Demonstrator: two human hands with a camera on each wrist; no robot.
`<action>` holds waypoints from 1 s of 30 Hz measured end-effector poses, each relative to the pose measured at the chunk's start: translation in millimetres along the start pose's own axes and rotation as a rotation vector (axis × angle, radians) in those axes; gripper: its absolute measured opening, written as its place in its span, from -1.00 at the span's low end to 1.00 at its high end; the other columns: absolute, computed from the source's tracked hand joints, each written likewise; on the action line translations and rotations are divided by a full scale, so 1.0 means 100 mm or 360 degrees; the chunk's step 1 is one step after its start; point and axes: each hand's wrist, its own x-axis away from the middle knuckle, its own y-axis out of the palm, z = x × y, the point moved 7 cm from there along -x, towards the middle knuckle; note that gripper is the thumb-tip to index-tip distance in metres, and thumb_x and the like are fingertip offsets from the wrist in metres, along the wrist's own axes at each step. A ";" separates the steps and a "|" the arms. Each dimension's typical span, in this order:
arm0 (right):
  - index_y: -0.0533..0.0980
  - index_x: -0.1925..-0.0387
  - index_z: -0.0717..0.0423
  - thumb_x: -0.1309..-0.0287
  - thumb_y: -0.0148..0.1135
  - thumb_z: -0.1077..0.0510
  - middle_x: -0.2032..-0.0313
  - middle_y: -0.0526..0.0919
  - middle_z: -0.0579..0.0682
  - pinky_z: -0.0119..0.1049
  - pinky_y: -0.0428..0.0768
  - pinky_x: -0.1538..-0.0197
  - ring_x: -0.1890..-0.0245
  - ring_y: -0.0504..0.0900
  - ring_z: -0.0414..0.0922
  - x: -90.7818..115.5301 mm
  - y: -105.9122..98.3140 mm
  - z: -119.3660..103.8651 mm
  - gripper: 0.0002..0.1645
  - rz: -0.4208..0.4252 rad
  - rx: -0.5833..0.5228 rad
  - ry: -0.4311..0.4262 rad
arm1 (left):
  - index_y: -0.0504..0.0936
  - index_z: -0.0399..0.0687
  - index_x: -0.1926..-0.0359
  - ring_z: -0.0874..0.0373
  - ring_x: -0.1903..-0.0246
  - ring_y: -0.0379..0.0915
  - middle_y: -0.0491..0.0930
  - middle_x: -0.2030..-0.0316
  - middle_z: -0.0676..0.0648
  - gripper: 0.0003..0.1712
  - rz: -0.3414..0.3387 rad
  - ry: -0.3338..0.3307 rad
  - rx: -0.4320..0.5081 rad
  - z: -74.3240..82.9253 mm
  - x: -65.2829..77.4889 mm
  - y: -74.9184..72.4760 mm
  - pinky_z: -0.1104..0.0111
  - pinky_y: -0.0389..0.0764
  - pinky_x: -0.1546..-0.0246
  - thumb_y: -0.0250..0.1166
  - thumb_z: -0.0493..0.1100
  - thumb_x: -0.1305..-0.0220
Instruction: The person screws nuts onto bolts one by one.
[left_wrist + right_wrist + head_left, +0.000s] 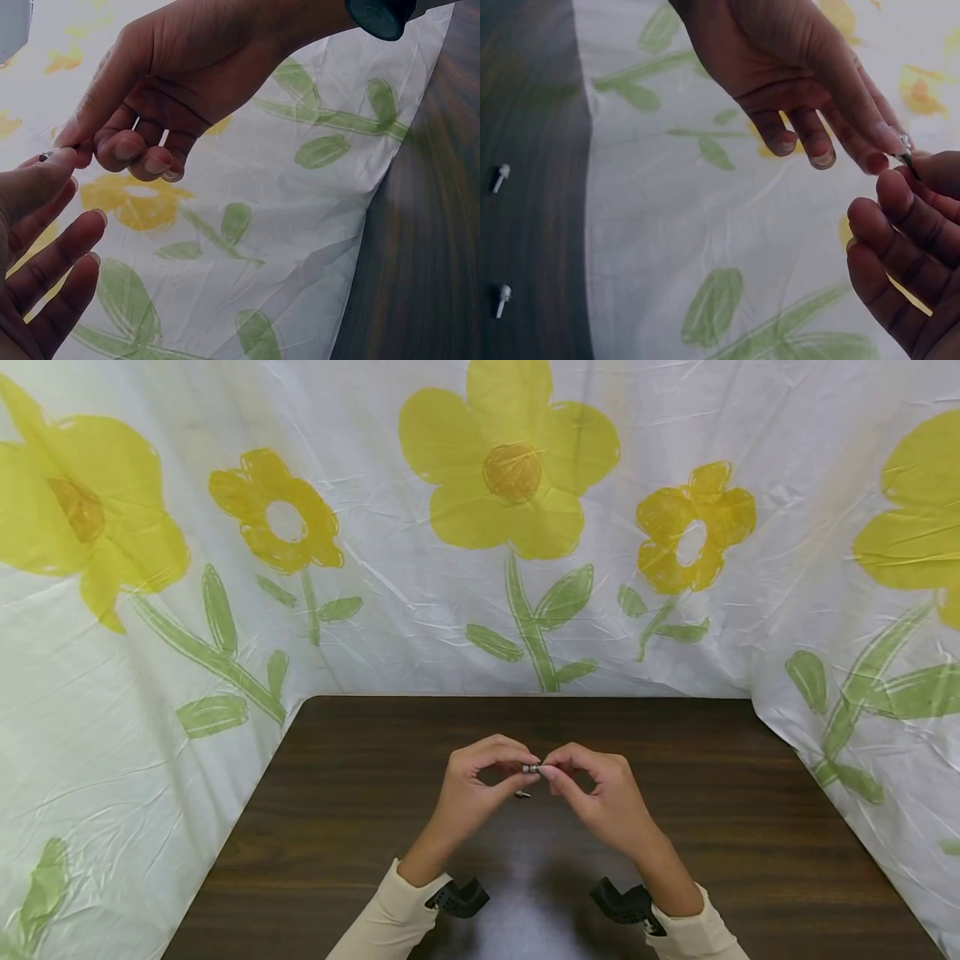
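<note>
Over the dark table, my left hand [474,787] pinches one end of a small bolt-like metal piece [531,768] between thumb and fingertips. My right hand [603,797] pinches the other end, so the fingertips of both hands nearly meet. Silver rings or ridges show on the piece; the fingers cover much of it. In the right wrist view, the bright metal piece [904,141] shows at the left hand's fingertips, with a dark part toward the right thumb. The other fingers of the right hand [907,255] are loosely bent there.
A small metal bolt [522,794] lies on the table [360,827] just below the hands. The right wrist view shows two such bolts, one upper [501,178] and one lower [503,300]. A white flowered curtain [420,627] hangs around the table's back and sides.
</note>
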 end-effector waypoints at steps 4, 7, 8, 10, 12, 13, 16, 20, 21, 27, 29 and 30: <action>0.62 0.24 0.06 -0.15 0.34 0.51 0.51 0.64 -0.04 -0.41 0.63 0.34 0.50 0.60 -0.24 0.00 0.00 -0.02 -0.70 0.0006 -0.0015 -0.0013 | 0.71 -0.37 0.26 0.14 0.46 0.55 0.68 0.36 -0.21 -0.70 0.0010 -0.0028 -0.0004 -0.02 0.01 0.00 0.22 0.68 0.51 0.49 -0.61 0.06; 0.62 0.25 0.05 -0.14 0.35 0.51 0.51 0.65 -0.05 -0.44 0.62 0.33 0.50 0.60 -0.24 0.00 0.00 -0.03 -0.69 0.0012 -0.0009 -0.0026 | 0.71 -0.36 0.28 0.15 0.48 0.55 0.69 0.38 -0.20 -0.75 0.0020 -0.0055 -0.0004 -0.02 0.02 0.00 0.22 0.67 0.52 0.48 -0.60 0.02; 0.62 0.25 0.05 -0.14 0.35 0.51 0.51 0.64 -0.07 -0.44 0.62 0.33 0.51 0.60 -0.24 0.00 0.00 -0.03 -0.69 0.0013 -0.0003 -0.0027 | 0.72 -0.36 0.29 0.16 0.48 0.56 0.69 0.39 -0.20 -0.77 0.0022 -0.0063 -0.0006 -0.02 0.02 0.00 0.23 0.67 0.53 0.47 -0.59 -0.01; 0.62 0.26 0.06 -0.13 0.36 0.51 0.51 0.64 -0.11 -0.42 0.62 0.35 0.51 0.60 -0.24 0.00 0.00 -0.03 -0.70 0.0019 0.0009 -0.0038 | 0.72 -0.34 0.33 0.19 0.50 0.55 0.70 0.42 -0.18 -0.83 0.0029 -0.0077 -0.0014 -0.03 0.02 0.00 0.25 0.65 0.54 0.45 -0.57 -0.05; 0.62 0.27 0.08 -0.12 0.36 0.51 0.51 0.64 -0.15 -0.41 0.62 0.36 0.52 0.59 -0.24 0.00 0.00 -0.03 -0.71 0.0027 0.0016 -0.0042 | 0.73 -0.32 0.39 0.21 0.52 0.56 0.69 0.47 -0.16 -0.87 0.0034 -0.0090 -0.0012 -0.03 0.02 0.00 0.25 0.64 0.55 0.42 -0.56 -0.09; 0.62 0.27 0.08 -0.12 0.36 0.51 0.51 0.64 -0.15 -0.40 0.62 0.36 0.52 0.59 -0.24 0.00 -0.01 -0.03 -0.70 0.0030 0.0016 -0.0042 | 0.73 -0.32 0.42 0.20 0.52 0.57 0.69 0.50 -0.15 -0.87 0.0037 -0.0100 -0.0010 -0.03 0.02 0.00 0.26 0.64 0.55 0.40 -0.56 -0.11; 0.62 0.27 0.07 -0.12 0.37 0.51 0.51 0.64 -0.15 -0.39 0.63 0.38 0.52 0.59 -0.25 -0.01 -0.01 -0.03 -0.70 0.0040 0.0016 -0.0043 | 0.70 -0.31 0.51 0.10 0.57 0.59 0.66 0.57 -0.17 -0.80 0.0052 -0.0150 0.0007 -0.06 0.02 0.00 0.25 0.65 0.53 0.33 -0.57 -0.18; 0.63 0.28 0.07 -0.12 0.38 0.50 0.51 0.64 -0.16 -0.39 0.63 0.38 0.52 0.59 -0.26 -0.01 -0.02 -0.03 -0.71 0.0047 0.0026 -0.0032 | 0.70 -0.37 0.40 -0.11 0.61 0.59 0.65 0.55 -0.28 -0.84 0.0081 -0.0253 0.0044 -0.10 0.02 -0.02 0.19 0.66 0.54 0.26 -0.56 -0.27; 0.63 0.28 0.07 -0.12 0.38 0.50 0.51 0.64 -0.16 -0.40 0.62 0.37 0.52 0.60 -0.26 -0.01 -0.02 -0.03 -0.72 0.0048 0.0032 -0.0026 | 0.70 -0.38 0.33 -0.14 0.61 0.59 0.65 0.52 -0.30 -0.86 0.0091 -0.0264 0.0048 -0.11 0.03 -0.02 0.19 0.66 0.54 0.26 -0.57 -0.27; 0.63 0.26 0.10 -0.11 0.38 0.51 0.50 0.66 -0.14 -0.41 0.62 0.35 0.52 0.60 -0.24 -0.01 -0.03 -0.03 -0.71 0.0054 0.0041 -0.0025 | 0.66 -0.38 0.11 -0.03 0.48 0.65 0.69 0.30 -0.27 -0.64 0.0133 -0.0114 -0.0007 -0.04 0.02 -0.06 0.19 0.68 0.49 0.42 -0.63 -0.03; 0.63 0.25 0.10 -0.11 0.37 0.51 0.49 0.66 -0.13 -0.41 0.63 0.35 0.51 0.61 -0.24 -0.01 -0.03 -0.03 -0.71 0.0051 0.0035 -0.0026 | 0.67 -0.36 0.13 0.02 0.44 0.65 0.68 0.27 -0.25 -0.60 0.0123 -0.0046 -0.0029 -0.01 0.01 -0.06 0.20 0.68 0.50 0.47 -0.63 0.05; 0.63 0.25 0.11 -0.11 0.37 0.52 0.49 0.66 -0.13 -0.40 0.63 0.35 0.51 0.61 -0.24 -0.01 -0.03 -0.04 -0.71 0.0049 0.0032 -0.0028 | 0.67 -0.35 0.15 0.04 0.43 0.64 0.67 0.27 -0.24 -0.60 0.0112 -0.0023 -0.0030 -0.01 0.01 -0.06 0.20 0.68 0.51 0.48 -0.63 0.07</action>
